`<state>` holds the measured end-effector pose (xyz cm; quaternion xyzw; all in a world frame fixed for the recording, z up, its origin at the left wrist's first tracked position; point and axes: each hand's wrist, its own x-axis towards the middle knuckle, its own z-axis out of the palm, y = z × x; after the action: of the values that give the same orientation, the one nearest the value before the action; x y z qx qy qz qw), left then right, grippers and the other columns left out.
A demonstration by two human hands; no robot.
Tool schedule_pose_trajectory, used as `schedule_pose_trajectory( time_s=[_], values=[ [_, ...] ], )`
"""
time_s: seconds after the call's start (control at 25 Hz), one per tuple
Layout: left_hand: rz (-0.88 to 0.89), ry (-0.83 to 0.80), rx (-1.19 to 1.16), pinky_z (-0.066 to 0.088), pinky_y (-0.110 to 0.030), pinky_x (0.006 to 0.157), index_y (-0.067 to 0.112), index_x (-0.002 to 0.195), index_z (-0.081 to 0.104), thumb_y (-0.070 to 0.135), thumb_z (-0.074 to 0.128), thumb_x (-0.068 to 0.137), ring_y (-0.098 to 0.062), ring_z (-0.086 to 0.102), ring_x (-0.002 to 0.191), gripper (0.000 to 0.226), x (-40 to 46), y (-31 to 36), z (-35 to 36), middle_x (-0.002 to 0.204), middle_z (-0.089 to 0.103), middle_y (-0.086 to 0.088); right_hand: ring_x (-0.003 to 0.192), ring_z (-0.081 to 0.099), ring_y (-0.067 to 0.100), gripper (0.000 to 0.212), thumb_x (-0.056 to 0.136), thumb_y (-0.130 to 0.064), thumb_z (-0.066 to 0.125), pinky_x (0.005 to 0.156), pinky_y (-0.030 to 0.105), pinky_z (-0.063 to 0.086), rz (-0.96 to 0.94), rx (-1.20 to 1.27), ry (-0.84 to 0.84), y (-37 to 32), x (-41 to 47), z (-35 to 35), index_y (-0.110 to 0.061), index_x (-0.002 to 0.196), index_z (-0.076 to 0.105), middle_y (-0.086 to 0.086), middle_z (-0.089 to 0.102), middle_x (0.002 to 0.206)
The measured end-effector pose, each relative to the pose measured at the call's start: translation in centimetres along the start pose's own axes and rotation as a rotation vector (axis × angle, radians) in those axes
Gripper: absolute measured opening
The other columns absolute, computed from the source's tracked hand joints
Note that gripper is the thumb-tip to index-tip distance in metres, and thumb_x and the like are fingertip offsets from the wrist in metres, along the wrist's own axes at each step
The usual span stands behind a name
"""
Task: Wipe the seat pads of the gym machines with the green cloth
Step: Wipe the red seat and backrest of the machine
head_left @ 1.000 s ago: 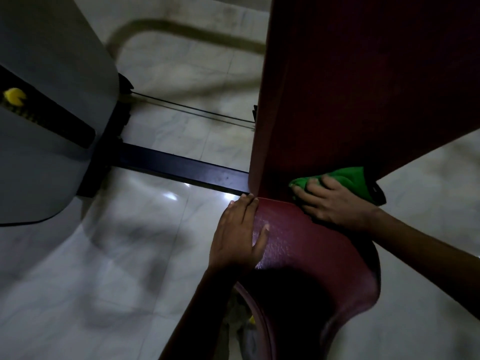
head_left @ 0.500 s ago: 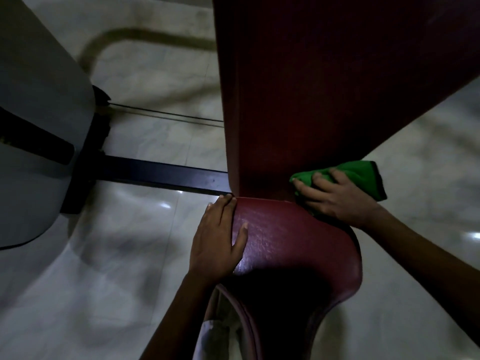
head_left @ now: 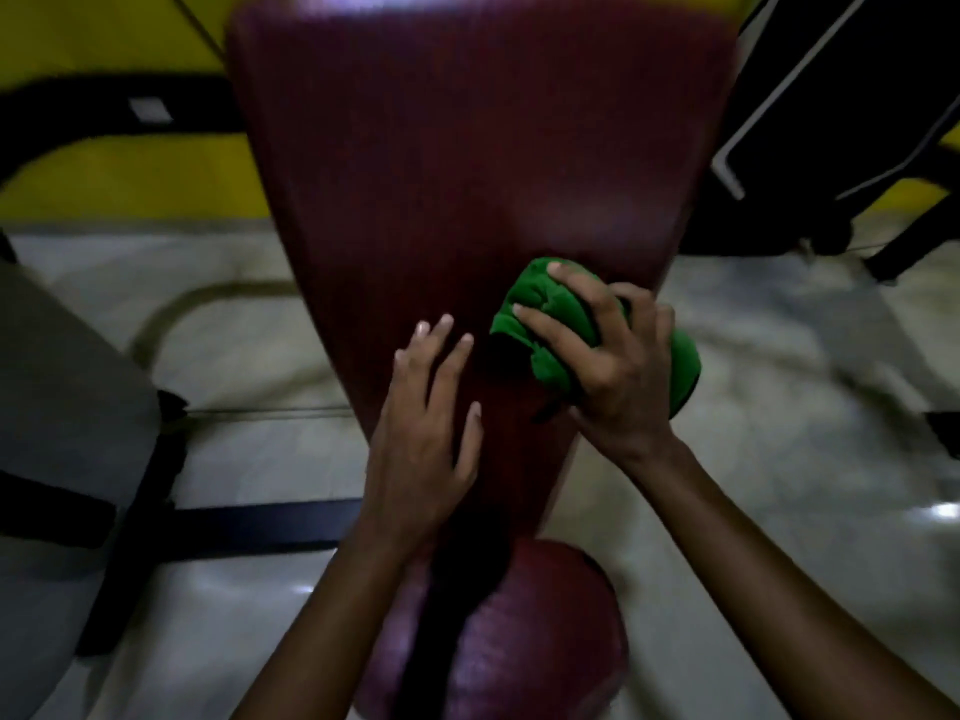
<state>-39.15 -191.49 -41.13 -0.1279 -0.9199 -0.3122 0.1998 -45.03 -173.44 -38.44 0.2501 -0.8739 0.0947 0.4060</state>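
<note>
Pale tiled floor (head_left: 270, 459), yellow wall behind — we press the bunched green cloth (head_left: 550, 319) with our right hand (head_left: 613, 366), fingers spread and curled over it, low on the maroon back pad (head_left: 467, 163). Our left hand (head_left: 421, 433) rests flat, fingers loosely apart. The seat pad (head_left: 540, 631) below lies uncovered — we judge the wiping midway, upper pad remaining.

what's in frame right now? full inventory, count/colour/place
long padded maroon backrest: 1, dark red, centre, narrowing toward the bottom
rounded maroon seat pad: 1, dark red, bottom centre, below the backrest
bunched green cloth: 1, green, on the backrest's lower right
grey machine shroud: 1, grey with a black band, left edge
dark frame bar: 1, dark, low over the floor, left of the backrest
pale glossy tiled floor: 1, off-white, under everything
yellow and black wall: 1, top left, blurred
left hand: 1, fingers straight, flat on the backrest
right hand: 1, grips the cloth against the backrest
</note>
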Motion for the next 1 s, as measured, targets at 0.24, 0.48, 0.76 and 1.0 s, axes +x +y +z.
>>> schedule_pose_trajectory(
  time_s=[0.24, 0.48, 0.76, 1.0],
  values=[
    [0.281, 0.06, 0.227, 0.016, -0.044, 0.118, 0.003, 0.144, 0.033, 0.018, 0.055, 0.082, -0.028, 0.015, 0.145, 0.067, 14.1, 5.8, -7.0, 0.154, 0.024, -0.014, 0.104, 0.048, 0.028, 0.06, 0.06, -0.017, 0.075, 0.08, 0.03, 0.031, 0.348, 0.084, 0.026, 3.9, 10.6, -4.6, -0.029, 0.118, 0.064, 0.003, 0.051, 0.133],
    [0.476, -0.04, 0.49, 0.018, -0.045, 0.115, -0.004, 0.141, 0.035, 0.015, 0.075, 0.063, -0.032, 0.027, 0.139, 0.09, 20.3, 7.1, -6.1, 0.147, 0.036, -0.021, 0.11, 0.05, 0.03, 0.042, 0.072, -0.015, 0.067, 0.094, 0.035, 0.044, 0.749, 0.361, 0.231, 6.9, 15.9, -5.1, -0.023, 0.112, 0.067, 0.01, 0.053, 0.121],
    [0.563, 0.103, 0.659, 0.019, -0.048, 0.116, 0.0, 0.146, 0.028, 0.031, 0.031, 0.096, -0.031, 0.024, 0.141, 0.059, 21.6, 5.9, -3.3, 0.152, 0.03, -0.018, 0.101, 0.059, 0.019, 0.03, 0.076, -0.015, 0.066, 0.087, 0.031, 0.048, 1.167, 0.772, 0.39, 7.8, 9.4, -2.9, -0.03, 0.1, 0.058, 0.007, 0.058, 0.11],
    [0.565, 0.092, 0.687, 0.012, -0.046, 0.118, 0.002, 0.148, 0.024, 0.032, 0.031, 0.095, -0.031, 0.02, 0.142, 0.061, 21.7, 5.9, -3.2, 0.153, 0.022, -0.016, 0.082, 0.062, 0.014, 0.023, 0.067, -0.022, 0.064, 0.07, 0.023, 0.05, 1.167, 0.882, 0.363, 9.3, 11.0, -3.2, -0.032, 0.087, 0.059, 0.011, 0.063, 0.095]
  ],
)
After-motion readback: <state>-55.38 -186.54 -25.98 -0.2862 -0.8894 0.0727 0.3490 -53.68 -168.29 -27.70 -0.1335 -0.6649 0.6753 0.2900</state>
